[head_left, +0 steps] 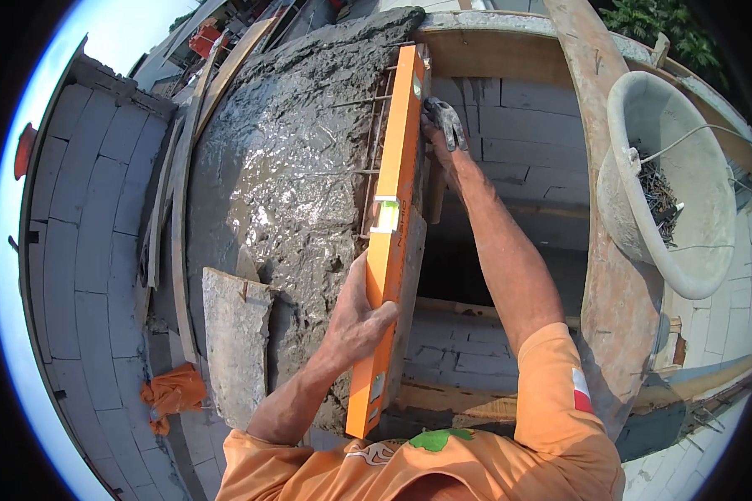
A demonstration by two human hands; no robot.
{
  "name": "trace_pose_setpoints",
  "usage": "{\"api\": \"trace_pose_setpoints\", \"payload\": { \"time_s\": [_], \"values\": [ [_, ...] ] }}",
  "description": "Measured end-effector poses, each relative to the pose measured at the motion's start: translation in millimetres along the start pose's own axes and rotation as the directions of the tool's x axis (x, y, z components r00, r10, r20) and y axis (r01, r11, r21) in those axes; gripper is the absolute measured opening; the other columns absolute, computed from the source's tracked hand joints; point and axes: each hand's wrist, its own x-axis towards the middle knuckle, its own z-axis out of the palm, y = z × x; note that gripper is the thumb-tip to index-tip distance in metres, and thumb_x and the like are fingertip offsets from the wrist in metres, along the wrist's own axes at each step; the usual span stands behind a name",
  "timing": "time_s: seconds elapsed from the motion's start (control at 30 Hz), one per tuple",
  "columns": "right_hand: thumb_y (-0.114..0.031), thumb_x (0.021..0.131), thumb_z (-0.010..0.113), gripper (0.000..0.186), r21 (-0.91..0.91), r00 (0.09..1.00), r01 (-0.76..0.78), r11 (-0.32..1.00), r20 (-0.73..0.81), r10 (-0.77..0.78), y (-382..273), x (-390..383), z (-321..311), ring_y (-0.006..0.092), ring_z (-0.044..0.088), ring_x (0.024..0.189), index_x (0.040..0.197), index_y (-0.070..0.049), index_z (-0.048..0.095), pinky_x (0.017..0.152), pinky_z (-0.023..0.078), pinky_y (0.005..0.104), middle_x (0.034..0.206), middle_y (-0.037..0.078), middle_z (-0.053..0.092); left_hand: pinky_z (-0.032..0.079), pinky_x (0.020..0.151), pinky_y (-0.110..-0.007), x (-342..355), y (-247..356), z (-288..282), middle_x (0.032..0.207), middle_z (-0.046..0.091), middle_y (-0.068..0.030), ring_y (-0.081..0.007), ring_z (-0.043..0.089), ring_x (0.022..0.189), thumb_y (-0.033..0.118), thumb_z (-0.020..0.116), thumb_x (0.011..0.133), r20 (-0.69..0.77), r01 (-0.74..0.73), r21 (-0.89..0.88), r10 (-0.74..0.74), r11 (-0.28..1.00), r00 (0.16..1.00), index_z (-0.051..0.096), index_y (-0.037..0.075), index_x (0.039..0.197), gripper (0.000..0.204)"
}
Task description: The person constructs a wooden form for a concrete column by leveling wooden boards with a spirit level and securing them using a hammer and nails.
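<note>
An orange spirit level [387, 242] runs lengthwise along the edge of a wet grey concrete surface [284, 159], on top of the side board. My left hand [361, 321] is closed round its near part, with the thumb across the face. At the far end, my right hand [444, 125] is closed against the level's right side. Grey cement coats its fingers, and part of its grip is hidden. Thin steel bars [368, 172] stick out of the concrete beside the level.
Right of the level lies a deep gap between boards and block walls. A worn plank [602, 192] crosses there, with a pale bucket of nails [622, 192] beside it. A rough board piece [236, 346] lies on the left, near an orange cloth [174, 396]. Timber strips [180, 242] edge the concrete.
</note>
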Motion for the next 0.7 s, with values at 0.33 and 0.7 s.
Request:
{"api": "trace_pose_setpoints", "payload": {
  "time_s": [0.33, 0.7],
  "values": [
    [-0.031, 0.090, 0.068, 0.042, 0.001, 0.995, 0.010, 1.000, 0.104, -0.010, 13.6, 12.0, -3.4, 0.0130, 0.053, 0.087, 0.123, -0.007, 0.061, 0.074, 0.044, 0.0329, 0.101, 0.000, 0.062, 0.039, 0.103, -0.042, -2.7, 2.9, -1.3, 0.128, 0.046, -0.0251, -0.0339, 0.048, 0.121, 0.009, 0.054, 0.074, -0.009, -0.067, 0.026, 0.067, 0.997, 0.998, 0.021, -0.006, 0.145, 0.080],
    [-0.036, 0.095, 0.056, 0.058, -0.153, 0.961, -0.043, 0.987, 0.264, 0.083, 23.0, 26.1, -9.6, 0.0273, 0.043, 0.129, 0.146, -0.016, 0.036, 0.097, 0.039, 0.0519, 0.140, 0.009, 0.047, 0.041, 0.100, -0.040, -3.8, 2.8, -4.3, 0.123, 0.049, -0.0214, -0.0309, 0.049, 0.117, 0.011, 0.055, 0.072, -0.040, -0.029, -0.047, 0.027, 0.998, 0.999, 0.028, -0.005, 0.143, 0.077]
  ]
}}
